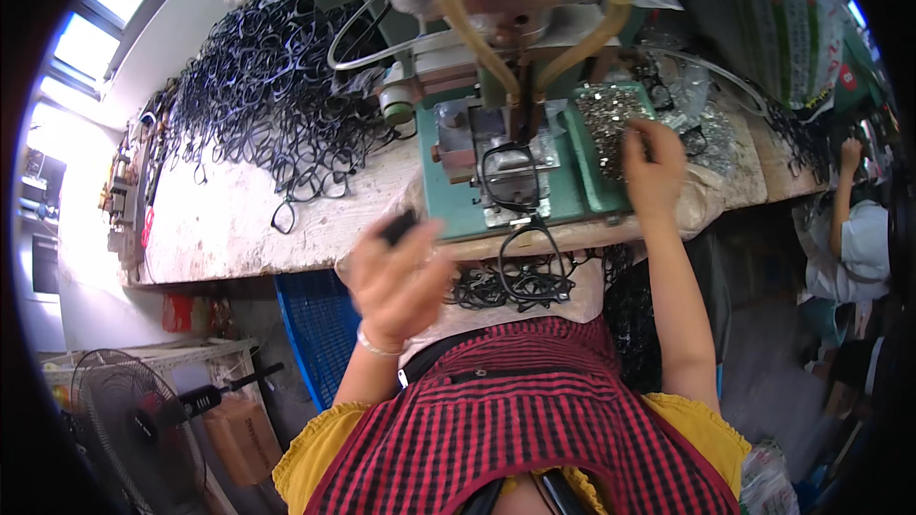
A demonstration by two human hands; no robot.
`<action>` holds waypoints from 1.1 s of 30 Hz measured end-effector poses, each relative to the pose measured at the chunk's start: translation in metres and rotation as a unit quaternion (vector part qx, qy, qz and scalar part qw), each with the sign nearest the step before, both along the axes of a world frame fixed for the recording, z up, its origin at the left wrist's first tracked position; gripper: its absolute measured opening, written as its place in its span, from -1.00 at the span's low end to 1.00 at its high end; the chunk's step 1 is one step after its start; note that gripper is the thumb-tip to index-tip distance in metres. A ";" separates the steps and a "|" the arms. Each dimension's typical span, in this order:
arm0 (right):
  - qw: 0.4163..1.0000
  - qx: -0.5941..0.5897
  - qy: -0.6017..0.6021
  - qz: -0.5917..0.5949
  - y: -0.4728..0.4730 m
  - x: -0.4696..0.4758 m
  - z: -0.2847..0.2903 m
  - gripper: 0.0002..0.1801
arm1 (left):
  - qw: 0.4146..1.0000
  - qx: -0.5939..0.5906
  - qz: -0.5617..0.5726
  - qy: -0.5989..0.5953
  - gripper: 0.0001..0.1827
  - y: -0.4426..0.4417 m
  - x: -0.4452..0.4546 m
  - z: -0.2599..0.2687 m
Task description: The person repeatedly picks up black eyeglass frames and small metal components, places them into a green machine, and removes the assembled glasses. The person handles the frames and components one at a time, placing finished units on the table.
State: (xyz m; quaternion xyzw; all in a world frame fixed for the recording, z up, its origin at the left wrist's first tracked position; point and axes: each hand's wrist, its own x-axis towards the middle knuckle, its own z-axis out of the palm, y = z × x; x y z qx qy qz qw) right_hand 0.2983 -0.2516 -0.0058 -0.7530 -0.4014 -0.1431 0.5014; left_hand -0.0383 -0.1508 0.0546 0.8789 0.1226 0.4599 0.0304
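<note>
A black plastic eyeglass frame (542, 295) sits at the machine, one rim under the head and the other over the bench's front edge. Above it stands the press-like machine's copper-coloured head (524, 114), flanked by two curved tan hoses. My left hand (397, 279), blurred, is raised left of the frame; a small black piece (398, 227) shows at its fingers, and whether it is gripped or worn is unclear. Over the right side of a green tray (592, 193) of small shiny metal parts (608, 111) is my right hand (655, 172). Its fingertips are partly hidden.
A large heap of black eyeglass frames (265, 71) covers the bench's (215, 229) back left. More frames (479, 290) lie on the cloth at my lap. A blue plastic crate (308, 329) and a fan (136, 422) are at lower left. Another person's arm (844, 193) shows far right.
</note>
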 end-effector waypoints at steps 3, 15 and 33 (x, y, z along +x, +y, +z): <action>0.892 0.268 0.364 0.019 -0.030 0.012 -0.027 -0.90 | 0.941 -0.082 0.289 -0.154 -0.77 0.034 -0.068 0.001; 0.961 0.078 0.249 0.085 0.029 -0.013 0.001 -0.84 | 0.797 -0.115 0.544 0.236 -0.42 0.179 -0.121 -0.088; 0.931 0.125 0.241 0.244 0.042 -0.082 0.070 -0.78 | 0.678 -0.677 -0.004 -0.286 -0.79 0.134 -0.011 -0.081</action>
